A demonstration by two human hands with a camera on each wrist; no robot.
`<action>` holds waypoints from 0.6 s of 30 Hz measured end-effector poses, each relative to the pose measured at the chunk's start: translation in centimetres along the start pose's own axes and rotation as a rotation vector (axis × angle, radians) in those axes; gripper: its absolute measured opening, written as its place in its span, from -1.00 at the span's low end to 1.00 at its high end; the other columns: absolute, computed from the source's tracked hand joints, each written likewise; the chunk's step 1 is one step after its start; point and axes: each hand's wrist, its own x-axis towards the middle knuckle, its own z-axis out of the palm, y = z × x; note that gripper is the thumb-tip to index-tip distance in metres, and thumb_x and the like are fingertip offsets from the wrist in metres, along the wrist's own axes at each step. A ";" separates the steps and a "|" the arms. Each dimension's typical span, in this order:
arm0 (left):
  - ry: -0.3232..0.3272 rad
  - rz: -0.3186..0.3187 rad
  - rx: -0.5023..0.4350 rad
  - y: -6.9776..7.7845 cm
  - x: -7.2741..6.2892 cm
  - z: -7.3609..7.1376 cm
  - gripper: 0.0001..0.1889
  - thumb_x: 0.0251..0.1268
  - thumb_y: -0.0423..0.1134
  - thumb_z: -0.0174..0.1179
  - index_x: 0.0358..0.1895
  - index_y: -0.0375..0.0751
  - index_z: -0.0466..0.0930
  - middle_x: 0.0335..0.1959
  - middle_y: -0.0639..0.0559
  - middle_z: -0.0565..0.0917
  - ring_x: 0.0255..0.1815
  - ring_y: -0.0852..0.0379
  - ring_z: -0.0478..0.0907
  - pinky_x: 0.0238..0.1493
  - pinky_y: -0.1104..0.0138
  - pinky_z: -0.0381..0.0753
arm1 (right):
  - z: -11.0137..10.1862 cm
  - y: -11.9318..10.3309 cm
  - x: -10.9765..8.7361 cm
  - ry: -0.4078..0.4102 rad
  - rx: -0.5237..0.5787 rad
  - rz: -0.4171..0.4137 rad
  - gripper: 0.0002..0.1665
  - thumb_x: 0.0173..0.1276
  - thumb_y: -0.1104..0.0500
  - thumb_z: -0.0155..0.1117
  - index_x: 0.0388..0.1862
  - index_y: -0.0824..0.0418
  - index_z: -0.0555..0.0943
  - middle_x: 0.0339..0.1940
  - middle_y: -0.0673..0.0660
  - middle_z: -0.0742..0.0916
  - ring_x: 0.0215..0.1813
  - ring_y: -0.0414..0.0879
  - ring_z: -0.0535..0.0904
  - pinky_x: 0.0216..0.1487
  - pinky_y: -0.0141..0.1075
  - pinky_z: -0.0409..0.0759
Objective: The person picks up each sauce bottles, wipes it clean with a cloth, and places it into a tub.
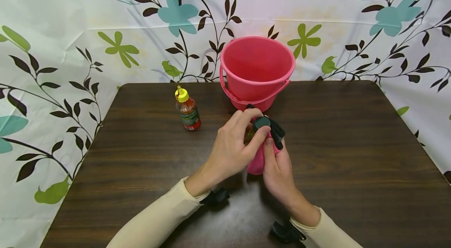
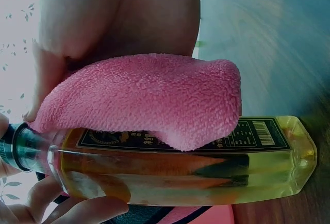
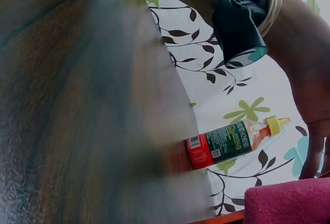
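A clear bottle of yellow liquid (image 2: 273,177) with a black label lies across the left wrist view. In the head view its dark green cap (image 1: 262,122) points up toward the camera. My left hand (image 1: 234,142) grips the bottle around the neck, with thumb and fingers beside the cap. A fuzzy pink cloth (image 2: 149,95) covers part of the bottle's side, held there by my right hand (image 1: 280,171). Something black (image 1: 277,132) sits by the right fingers; what it is cannot be told. Most of the bottle is hidden in the head view.
Behind the hands, a pink bucket (image 1: 257,93) with its handle down stands at the table's back edge. A sauce bottle (image 1: 190,113) with a yellow cap stands upright to the left. The dark wooden table (image 1: 352,154) meets a floral-patterned curtain (image 1: 105,17).
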 end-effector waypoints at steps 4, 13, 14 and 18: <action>0.002 0.004 0.001 0.0 0.0 0.0 -0.67 0.55 0.00 0.21 0.24 0.01 0.56 -0.19 0.09 0.57 -0.25 0.22 0.50 -0.29 0.35 0.58 | -0.1 0.3 0.0 0.001 -0.005 -0.006 -0.48 0.78 0.13 -0.13 0.57 0.31 0.28 0.39 0.25 0.61 0.32 -0.32 0.55 0.40 -0.59 0.45; -0.005 0.003 -0.010 0.0 -0.2 0.0 -0.67 0.55 0.00 0.21 0.24 0.02 0.55 -0.19 0.09 0.56 -0.25 0.21 0.51 -0.29 0.35 0.58 | -0.3 0.9 -0.2 -0.006 0.004 0.006 -0.46 0.78 0.15 -0.14 0.62 0.27 0.25 0.49 0.17 0.56 0.42 -0.31 0.50 0.46 -0.58 0.40; -0.005 0.003 -0.012 0.0 -0.2 0.0 -0.67 0.55 0.00 0.21 0.24 0.01 0.54 -0.20 0.09 0.56 -0.25 0.21 0.50 -0.29 0.35 0.58 | -0.3 0.9 -0.3 -0.010 0.001 0.001 -0.46 0.78 0.15 -0.15 0.62 0.27 0.25 0.49 0.17 0.56 0.43 -0.31 0.50 0.47 -0.58 0.39; 0.001 0.008 -0.010 -0.1 -0.2 0.1 -0.67 0.55 0.00 0.20 0.23 0.02 0.54 -0.20 0.09 0.56 -0.26 0.22 0.49 -0.29 0.36 0.57 | -0.5 1.2 -0.4 -0.019 -0.007 -0.019 -0.47 0.79 0.16 -0.17 0.61 0.31 0.24 0.47 0.22 0.57 0.40 -0.35 0.51 0.45 -0.59 0.41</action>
